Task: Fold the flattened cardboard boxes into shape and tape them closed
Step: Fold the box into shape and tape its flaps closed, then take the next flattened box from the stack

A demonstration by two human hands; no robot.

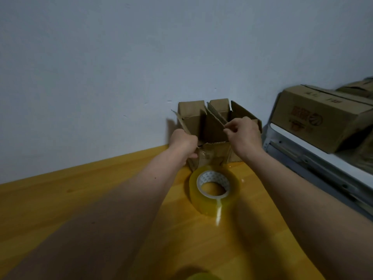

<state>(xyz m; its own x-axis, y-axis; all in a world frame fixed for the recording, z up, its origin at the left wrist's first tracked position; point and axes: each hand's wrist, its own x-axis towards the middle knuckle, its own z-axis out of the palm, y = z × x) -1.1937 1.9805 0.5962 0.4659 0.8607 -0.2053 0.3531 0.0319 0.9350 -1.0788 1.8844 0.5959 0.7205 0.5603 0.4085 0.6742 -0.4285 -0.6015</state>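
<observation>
Head view, open cardboard box (212,126), both hands (182,141) (245,134) gripping flaps

The open cardboard box (214,126) stands at the far edge of the yellow wooden table (84,199), against the wall (141,57), so nothing can pass behind it. Its raised flaps fence the opening, and the left hand (182,141) and right hand (243,131) hold them at either side. The roll of clear tape (214,190) lies just in front of the box, between the forearms, blocking the straight near approach. To the right, a metal rack (314,158) carrying a printed carton (321,118) hems that side. Bare tabletop lies left of the left arm.
</observation>
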